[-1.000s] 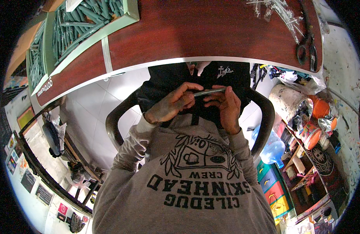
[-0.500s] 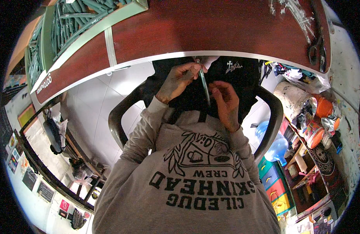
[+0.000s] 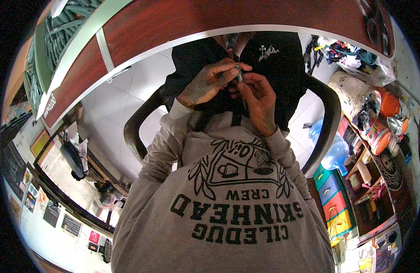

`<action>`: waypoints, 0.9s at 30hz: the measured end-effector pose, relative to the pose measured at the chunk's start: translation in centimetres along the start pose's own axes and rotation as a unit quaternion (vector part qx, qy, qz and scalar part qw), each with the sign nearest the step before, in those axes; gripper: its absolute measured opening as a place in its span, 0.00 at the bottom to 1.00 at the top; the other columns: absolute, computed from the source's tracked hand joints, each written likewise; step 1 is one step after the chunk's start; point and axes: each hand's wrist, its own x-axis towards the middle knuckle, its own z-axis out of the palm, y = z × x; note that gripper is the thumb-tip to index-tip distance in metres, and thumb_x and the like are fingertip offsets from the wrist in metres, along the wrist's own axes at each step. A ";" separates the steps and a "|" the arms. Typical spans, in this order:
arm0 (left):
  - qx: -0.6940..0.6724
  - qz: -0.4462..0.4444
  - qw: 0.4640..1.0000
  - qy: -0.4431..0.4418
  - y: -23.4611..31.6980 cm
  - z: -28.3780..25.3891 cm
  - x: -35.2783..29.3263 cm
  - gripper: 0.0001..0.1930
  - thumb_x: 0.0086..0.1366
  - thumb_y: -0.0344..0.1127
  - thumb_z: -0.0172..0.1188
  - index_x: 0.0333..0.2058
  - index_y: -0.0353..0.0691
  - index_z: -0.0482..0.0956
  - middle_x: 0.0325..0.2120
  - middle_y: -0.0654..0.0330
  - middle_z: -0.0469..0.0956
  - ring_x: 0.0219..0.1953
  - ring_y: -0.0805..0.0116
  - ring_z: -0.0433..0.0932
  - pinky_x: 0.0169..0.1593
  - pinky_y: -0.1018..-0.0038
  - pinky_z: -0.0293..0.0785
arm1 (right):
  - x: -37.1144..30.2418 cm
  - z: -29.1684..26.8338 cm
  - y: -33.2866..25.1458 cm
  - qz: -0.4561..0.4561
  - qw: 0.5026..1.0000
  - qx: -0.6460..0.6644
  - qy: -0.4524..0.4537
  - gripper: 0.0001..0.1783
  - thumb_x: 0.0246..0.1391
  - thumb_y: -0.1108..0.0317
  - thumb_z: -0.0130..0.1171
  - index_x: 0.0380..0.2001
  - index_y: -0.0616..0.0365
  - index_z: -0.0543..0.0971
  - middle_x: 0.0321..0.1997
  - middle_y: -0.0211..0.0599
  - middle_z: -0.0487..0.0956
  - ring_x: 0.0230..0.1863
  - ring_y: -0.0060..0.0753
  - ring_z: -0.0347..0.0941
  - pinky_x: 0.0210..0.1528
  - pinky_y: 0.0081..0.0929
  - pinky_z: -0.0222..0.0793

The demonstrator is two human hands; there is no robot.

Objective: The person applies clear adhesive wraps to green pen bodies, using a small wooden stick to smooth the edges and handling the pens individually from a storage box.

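Above my lap, just in front of the table edge, both hands meet at a slim green stick-like piece [image 3: 239, 74]. My left hand [image 3: 207, 84] pinches it between thumb and fingers. From the right, my right hand [image 3: 260, 95] closes on the same piece with thumb and bent fingers. Only a short length shows between the fingertips; the rest is hidden by the hands or foreshortened. At the far left, a light green tray [image 3: 85, 45] on the table holds many similar dark green sticks [image 3: 62, 27].
The reddish-brown table [image 3: 192, 18] with a pale edge spans the far side. Dark scissors [image 3: 374, 29] lie at its right end. Chair armrests [image 3: 133, 132] flank me. At right are a blue water jug [image 3: 336, 157], orange buckets [image 3: 388, 103], bagged scraps [image 3: 351, 57] and coloured drawers [image 3: 335, 207].
My right hand has come up and inward from beside the stick to grip it. The stick showed at length before and now looks short. The view has shifted, with the table higher in it.
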 end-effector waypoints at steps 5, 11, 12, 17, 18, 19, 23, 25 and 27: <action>0.025 -0.003 1.000 -0.005 0.8 0.3 0.3 0.26 0.73 0.57 0.48 0.56 0.45 0.78 0.34 0.69 0.73 0.33 0.80 0.65 0.38 0.81 0.62 | 0.1 0.1 0.0 -0.010 0.998 -0.037 0.045 0.12 0.59 0.71 0.63 0.44 0.64 0.78 0.39 0.38 0.83 0.39 0.27 0.80 0.43 0.26 0.78; 0.069 0.036 0.997 0.003 0.3 0.7 0.7 0.24 0.74 0.55 0.48 0.56 0.46 0.78 0.33 0.67 0.68 0.31 0.78 0.64 0.34 0.80 0.62 | 0.2 0.0 -0.7 0.008 0.992 -0.104 0.077 0.11 0.56 0.68 0.66 0.40 0.62 0.81 0.35 0.37 0.84 0.36 0.24 0.79 0.39 0.24 0.75; 0.079 0.026 0.997 -0.003 0.8 0.6 0.7 0.23 0.74 0.54 0.48 0.56 0.45 0.79 0.34 0.66 0.68 0.32 0.77 0.66 0.36 0.80 0.64 | 0.2 0.0 -0.6 0.007 0.991 -0.105 0.080 0.11 0.56 0.68 0.66 0.39 0.62 0.81 0.36 0.37 0.84 0.35 0.24 0.79 0.39 0.24 0.75; 0.111 0.080 0.991 0.008 0.0 0.7 0.8 0.22 0.74 0.52 0.48 0.54 0.45 0.80 0.37 0.63 0.71 0.40 0.71 0.71 0.45 0.75 0.70 | 0.1 0.0 -0.5 -0.010 0.986 -0.140 0.090 0.10 0.55 0.68 0.67 0.37 0.63 0.81 0.35 0.38 0.84 0.36 0.26 0.79 0.39 0.24 0.75; 0.112 0.072 0.991 0.006 0.2 0.7 0.8 0.22 0.74 0.52 0.48 0.54 0.44 0.80 0.38 0.62 0.71 0.42 0.70 0.72 0.47 0.74 0.71 | 0.2 -0.1 -0.6 -0.017 0.986 -0.147 0.078 0.10 0.57 0.70 0.66 0.39 0.63 0.80 0.36 0.38 0.83 0.36 0.26 0.80 0.40 0.24 0.76; 0.113 0.065 0.991 0.004 0.3 0.7 0.8 0.22 0.74 0.52 0.48 0.54 0.44 0.80 0.38 0.61 0.71 0.43 0.69 0.72 0.49 0.73 0.71 | 0.2 -0.2 -0.6 -0.024 0.986 -0.154 0.066 0.10 0.58 0.71 0.65 0.41 0.64 0.79 0.37 0.38 0.83 0.37 0.26 0.81 0.40 0.23 0.78; 0.113 0.099 0.989 0.009 -0.9 0.6 0.9 0.22 0.74 0.51 0.49 0.53 0.43 0.80 0.41 0.60 0.70 0.45 0.68 0.73 0.51 0.72 0.71 | 0.3 -0.1 -1.0 -0.023 0.995 -0.086 0.042 0.11 0.60 0.72 0.63 0.44 0.64 0.76 0.38 0.38 0.82 0.38 0.27 0.81 0.41 0.23 0.79; 0.133 0.109 0.985 0.015 -0.3 0.4 0.9 0.21 0.73 0.50 0.50 0.53 0.41 0.80 0.43 0.59 0.68 0.45 0.67 0.73 0.53 0.71 0.71 | 0.7 -0.3 -1.2 -0.002 0.996 -0.084 0.022 0.11 0.60 0.72 0.62 0.44 0.64 0.76 0.39 0.37 0.82 0.38 0.26 0.81 0.41 0.24 0.79; 0.116 0.099 0.988 0.016 -0.1 0.6 0.7 0.20 0.73 0.46 0.52 0.51 0.37 0.80 0.44 0.58 0.67 0.48 0.66 0.73 0.51 0.72 0.74 | 0.9 -0.7 -1.1 0.010 0.996 -0.087 0.009 0.11 0.59 0.73 0.62 0.43 0.63 0.76 0.40 0.37 0.82 0.40 0.27 0.80 0.43 0.25 0.78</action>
